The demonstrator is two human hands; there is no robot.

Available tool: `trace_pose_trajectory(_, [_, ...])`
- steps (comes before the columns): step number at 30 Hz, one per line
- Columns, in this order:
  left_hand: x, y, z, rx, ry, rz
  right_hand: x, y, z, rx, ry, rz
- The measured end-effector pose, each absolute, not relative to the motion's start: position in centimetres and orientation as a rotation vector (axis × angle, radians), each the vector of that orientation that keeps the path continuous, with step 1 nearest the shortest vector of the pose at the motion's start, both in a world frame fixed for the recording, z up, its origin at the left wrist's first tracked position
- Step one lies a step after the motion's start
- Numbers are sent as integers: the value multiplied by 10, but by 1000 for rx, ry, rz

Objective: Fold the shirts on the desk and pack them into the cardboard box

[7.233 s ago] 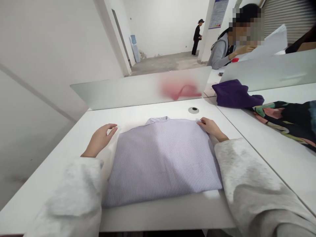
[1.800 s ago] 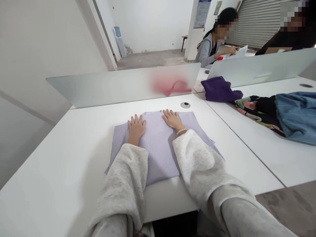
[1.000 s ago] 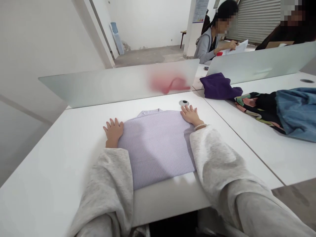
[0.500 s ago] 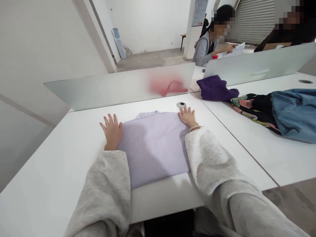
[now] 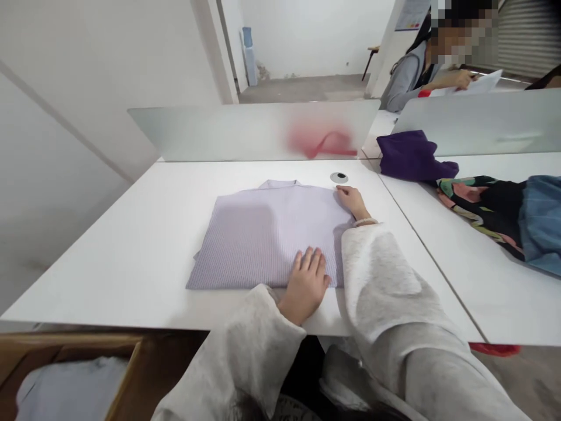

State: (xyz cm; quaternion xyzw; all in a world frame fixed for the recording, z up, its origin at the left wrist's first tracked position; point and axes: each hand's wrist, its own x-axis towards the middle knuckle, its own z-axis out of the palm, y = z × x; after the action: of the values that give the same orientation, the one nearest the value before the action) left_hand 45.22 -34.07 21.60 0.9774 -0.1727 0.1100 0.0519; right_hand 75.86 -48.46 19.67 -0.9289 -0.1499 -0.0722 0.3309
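Observation:
A folded striped shirt (image 5: 249, 234) in pale purple lies on the white table, its collar at the far edge. My left hand (image 5: 305, 283) rests flat on the shirt's near right part, fingers stretched out. At the shirt's far right corner, my right hand (image 5: 352, 202) has its fingers drawn together on the cloth. The fingertips there are partly hidden. A beaded bracelet circles my right wrist.
A frosted divider (image 5: 210, 134) runs along the table's back. Purple cloth (image 5: 409, 155), a patterned garment (image 5: 471, 196) and denim (image 5: 543, 222) lie to the right. A cardboard box (image 5: 125, 380) with pale cloth stands below left. Across the divider, a person (image 5: 405, 79) holds papers.
My left hand has moved from the shirt's far left side to its near right part. The right hand's spread fingers have closed at the far right corner. The view has swung left.

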Motion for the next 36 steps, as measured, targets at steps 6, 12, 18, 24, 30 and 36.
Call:
trace_pose_trajectory(6, [455,-373,218,2879,-653,196,744,-522,209,-1756,-251,133])
trace_pose_trajectory(12, [470,-413,236,3022,-381,79,715,-572,222,-1758,-319,365])
trace_pose_trajectory(18, [481,-427,240,3060,-660,276,678,-601,223,-1472,-188,336])
trace_pose_trajectory(24, [484,-441,244,3120,-797,296,676,-606,217,-1378,-123,364])
trace_pose_trajectory(30, [494,-465,251,3141,-632,215,674,-599,216,-1416,-81,317])
trace_pose_trajectory(36, [517,-447,262,2930,-548,153,671,-599,211,-1401,-68,251])
